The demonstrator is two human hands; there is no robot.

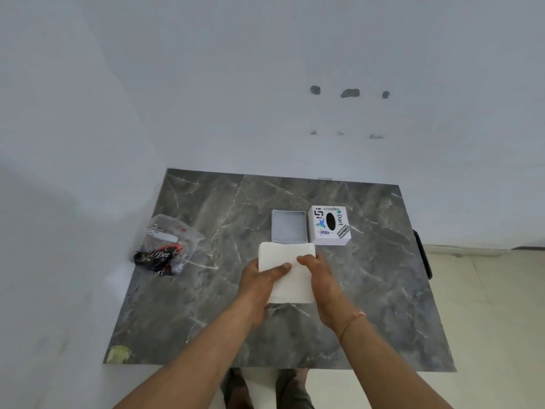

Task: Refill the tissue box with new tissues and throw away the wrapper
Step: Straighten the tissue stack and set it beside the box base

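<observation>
A stack of white tissues (290, 261) lies on the dark marble table (224, 320), just in front of the open grey box base (289, 226). My left hand (259, 278) grips the stack's left side, thumb on top. My right hand (317, 278) grips its right side, thumb also on top. The white box lid (330, 225), with stickers and a black oval opening, stands right of the base. A crumpled clear plastic wrapper (165, 246) with black and red print lies at the table's left edge.
A white wall runs close behind and to the left of the table. A dark object (423, 255) sits at the table's right edge. Pale floor tiles lie to the right. A yellowish patch (118, 354) marks the near left corner.
</observation>
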